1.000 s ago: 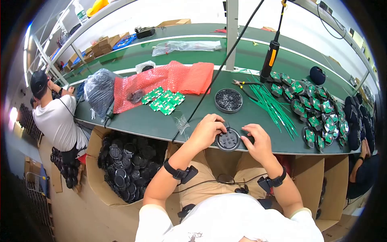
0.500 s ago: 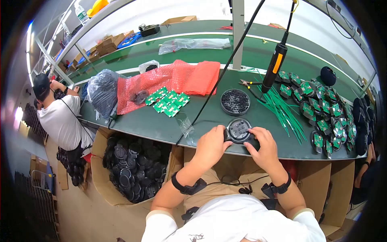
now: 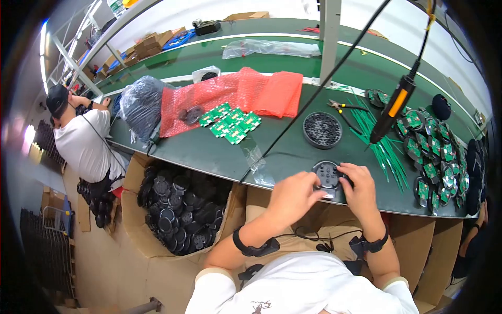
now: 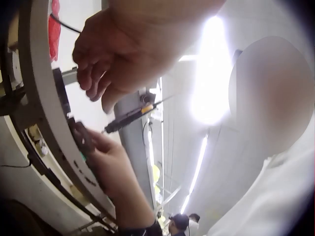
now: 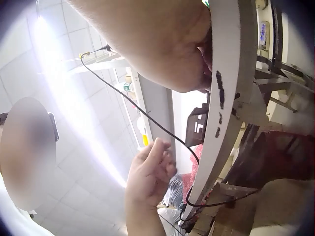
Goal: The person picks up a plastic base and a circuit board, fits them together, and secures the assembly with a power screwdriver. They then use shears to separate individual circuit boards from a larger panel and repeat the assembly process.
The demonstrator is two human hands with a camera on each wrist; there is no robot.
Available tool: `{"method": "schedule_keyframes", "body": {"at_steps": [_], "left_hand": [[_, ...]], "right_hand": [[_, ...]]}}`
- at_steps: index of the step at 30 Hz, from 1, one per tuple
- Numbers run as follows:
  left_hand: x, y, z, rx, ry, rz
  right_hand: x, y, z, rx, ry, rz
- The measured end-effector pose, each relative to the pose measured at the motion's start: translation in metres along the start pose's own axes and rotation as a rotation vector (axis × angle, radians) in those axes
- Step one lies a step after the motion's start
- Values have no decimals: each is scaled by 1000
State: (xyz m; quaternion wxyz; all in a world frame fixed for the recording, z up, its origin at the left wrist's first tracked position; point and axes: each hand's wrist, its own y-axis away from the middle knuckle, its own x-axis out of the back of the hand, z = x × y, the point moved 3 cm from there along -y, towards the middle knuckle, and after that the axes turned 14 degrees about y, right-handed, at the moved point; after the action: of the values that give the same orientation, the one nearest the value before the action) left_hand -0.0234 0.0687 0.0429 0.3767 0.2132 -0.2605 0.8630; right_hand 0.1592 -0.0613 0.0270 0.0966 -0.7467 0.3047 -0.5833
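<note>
A round black housing (image 3: 329, 177) with a ring of dark knobs on its face lies near the table's front edge. My right hand (image 3: 361, 189) grips its right side; the left wrist view shows that hand (image 4: 114, 169) holding the dark part (image 4: 82, 137) at the edge. My left hand (image 3: 294, 198) is at the housing's lower left, fingers loosely bent. In the left wrist view nothing shows in the left hand (image 4: 115, 54); whether a fingertip touches the housing cannot be told. Behind the housing stands a round dish (image 3: 322, 144) of small dark pieces.
A black-and-orange tool (image 3: 396, 107) hangs over green strips (image 3: 388, 157) and cutters (image 3: 345, 108). Green circuit boards (image 3: 230, 124) lie by red bubble wrap (image 3: 175, 112). Board-fitted housings (image 3: 431, 157) cover the right side. A carton (image 3: 135, 209) of black parts stands below left.
The left hand has drawn back from the housing's left side toward its lower left, its fingers more bent. The right hand stays on the right side. The head view has shifted.
</note>
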Motion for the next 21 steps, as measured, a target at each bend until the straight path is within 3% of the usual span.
{"method": "schedule_keyframes", "body": {"at_steps": [2,4,6,7,9,14,16,18,21], "left_hand": [[35,-3,-11,-45,115,250],[93,-14,-39,106,-59,459],[126,-29,-83,123,-478,580],[131,-36,-103,122,-479,585],[137,-48,-130,310,-641,471],[139,-47,-141,162,-542,544],[137,-41,-150,159,-150,654],[134,-37,-143,43,-178,703],[132,-33,-123,153,-332,608]], "right_hand": [[-3,-3,3,-25,-19,8],[-2,-5,-2,-38,-33,22],[-3,-5,-1,-47,-38,-10],[-4,-5,0,-37,-38,-5],[-3,-8,-2,-48,-46,11],[13,-3,-12,-150,-135,112],[25,-6,-24,-134,-249,95],[30,-10,-32,-78,-252,147],[35,-15,-47,-32,-317,102]]}}
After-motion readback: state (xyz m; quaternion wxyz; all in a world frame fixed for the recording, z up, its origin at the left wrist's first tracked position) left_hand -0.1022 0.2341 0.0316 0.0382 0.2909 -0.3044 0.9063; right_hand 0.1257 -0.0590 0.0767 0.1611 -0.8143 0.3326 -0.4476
